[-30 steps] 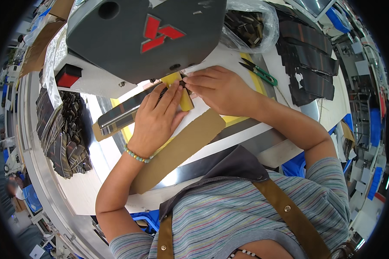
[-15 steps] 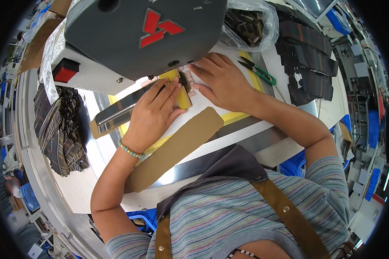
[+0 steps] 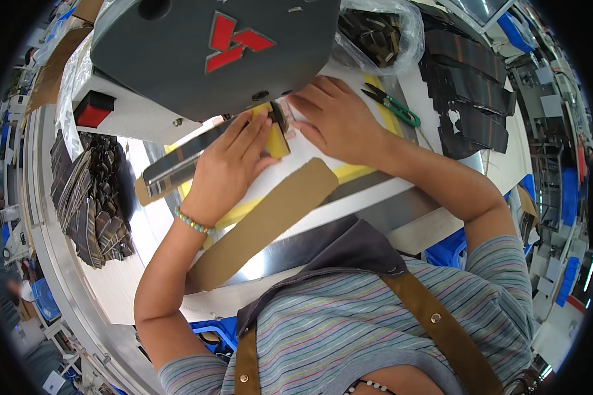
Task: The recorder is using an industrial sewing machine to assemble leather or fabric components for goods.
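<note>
My left hand (image 3: pixel 225 172) lies flat with its fingers stretched out over a dark striped fabric strip (image 3: pixel 186 160). Its fingertips rest on a yellow block or guide (image 3: pixel 279 142) below the sewing machine's dark head (image 3: pixel 158 66). Just right of that guide is my right hand (image 3: pixel 341 124), thumb and fingers apart, close to the strip's dark end (image 3: pixel 279 117). Some right fingertips are near the machine head's lower edge; whether they touch the fabric I cannot tell. The needle area is hidden. A loose brown strip (image 3: pixel 265 224) lies slantwise in front of both hands.
Green-handled thread snips (image 3: pixel 395 108) lie beyond my right wrist. Stacked dark fabric pieces (image 3: pixel 468 95) sit at the right, with a bundle of striped pieces (image 3: pixel 92 197) at the left. A clear plastic bag (image 3: pixel 375 39) of small fabric pieces stands at the back.
The view has shifted slightly, so the machine head sits a little further up and left. Both hands stay by the yellow guide, with only slight movement.
</note>
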